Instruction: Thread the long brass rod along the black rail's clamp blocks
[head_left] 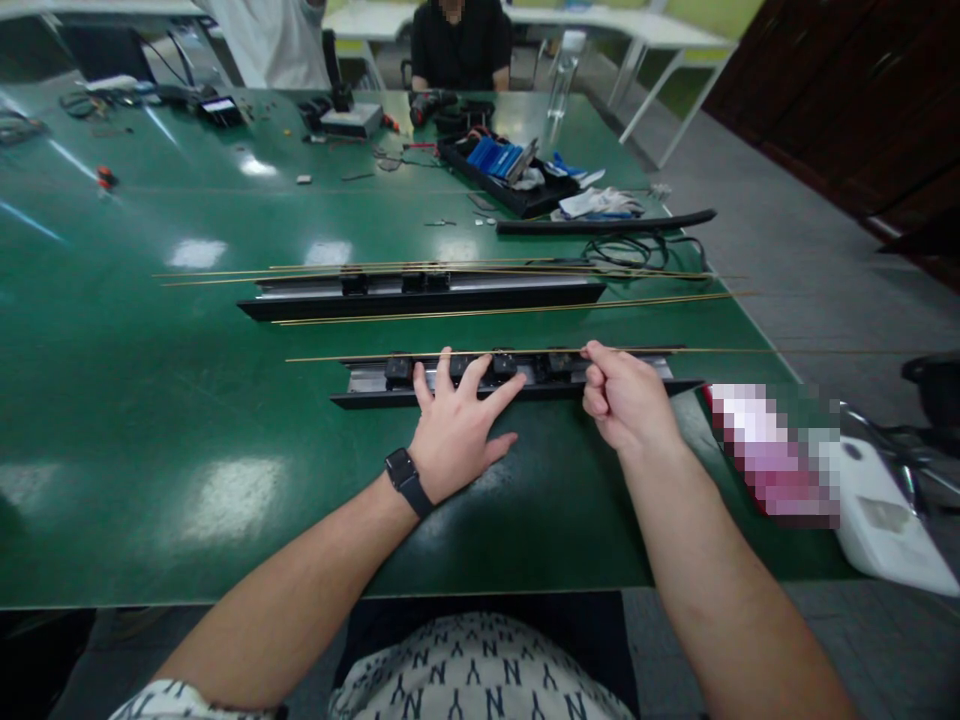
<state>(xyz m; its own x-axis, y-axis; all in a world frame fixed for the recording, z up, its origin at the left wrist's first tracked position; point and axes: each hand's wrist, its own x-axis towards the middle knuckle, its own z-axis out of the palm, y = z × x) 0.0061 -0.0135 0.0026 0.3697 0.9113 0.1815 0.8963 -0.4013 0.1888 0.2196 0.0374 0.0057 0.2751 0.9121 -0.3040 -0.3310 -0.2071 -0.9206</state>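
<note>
Patterned white fabric w/ dark monogram print (480, 670) sits at the bottom edge, both bare forearms reaching out over it onto the glossy green tabletop (150, 420).

L side: left hand (457, 430) is spread wide, palm down. Fingertips rest on the long black-and-silver rail (367, 385) lying crosswise near the table's front edge, and they touch the black blocks seated in its channel. It grips nothing, only presses. Black smartwatch (407, 480) on that wrist.

R side: right hand (626, 400) is curled, thumb and forefinger pinched tight on a thin brass-coloured rod (360, 357). This rod runs along the far edge of the near rail, roughly parallel to it, and overhangs the table to the right. Hands are apart — a short stretch of rail lies between them.

Behind:
- second black-and-silver rail (420, 297), same orientation, well apart from the first
- single brass rod (510, 310) just in front of it; several more rods (420, 268) lying across its top
- black cable coil (637, 250) and a long black tube (607, 222) at the right
- black tray w/ blue parts (517, 195); clear plastic bottle (562, 75) upright beyond it

Far end: seated person in black (459, 45); person in white (270, 40) standing — their hands aren't visible.

White plastic device (885, 520) at the near right corner, partly off the table.
</note>
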